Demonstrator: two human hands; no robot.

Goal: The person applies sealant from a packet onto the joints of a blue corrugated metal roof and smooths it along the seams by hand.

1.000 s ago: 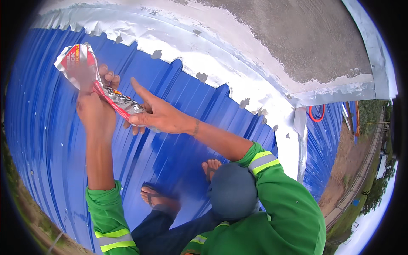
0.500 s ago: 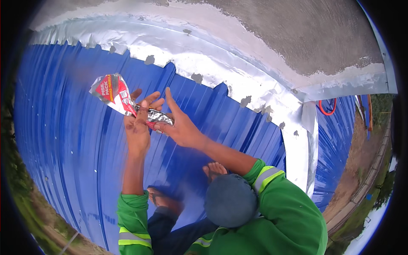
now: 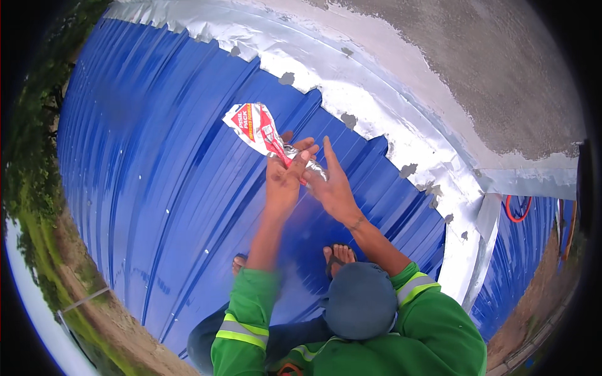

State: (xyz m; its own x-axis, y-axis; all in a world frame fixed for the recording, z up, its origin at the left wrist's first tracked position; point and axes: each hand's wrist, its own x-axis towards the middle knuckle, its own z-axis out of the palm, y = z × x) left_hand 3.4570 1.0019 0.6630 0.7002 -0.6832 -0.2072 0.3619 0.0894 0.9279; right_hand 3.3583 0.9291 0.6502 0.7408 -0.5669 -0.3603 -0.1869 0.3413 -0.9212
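Hands meet over a sloping blue corrugated metal roof [image 3: 157, 188], where a person in a green jacket with reflective bands crouches, sandalled feet [image 3: 338, 255] planted on the ribs. Along the upper edge of the sheeting runs a band of silvery flashing tape [image 3: 376, 106], laid where the roof meets a grey concrete wall [image 3: 476, 69]; it looks already stuck down, with a scatter of small grey patches along its ragged lower edge. An orange cord [image 3: 517, 210] hangs farther along, to the right. Between the hands sits a crumpled red-and-white foil packet [image 3: 257, 128], held up in the air above the sheeting and not resting on it. Its silver lower end is pinched in the left hand [image 3: 282, 182], fingers closed together round it. Beside it, the right hand [image 3: 332, 188] has its fingers stretched out and pressed against the same end. Judging by the creased, flattened wrapper, the packet seems opened and largely squeezed, though what remains inside cannot be seen
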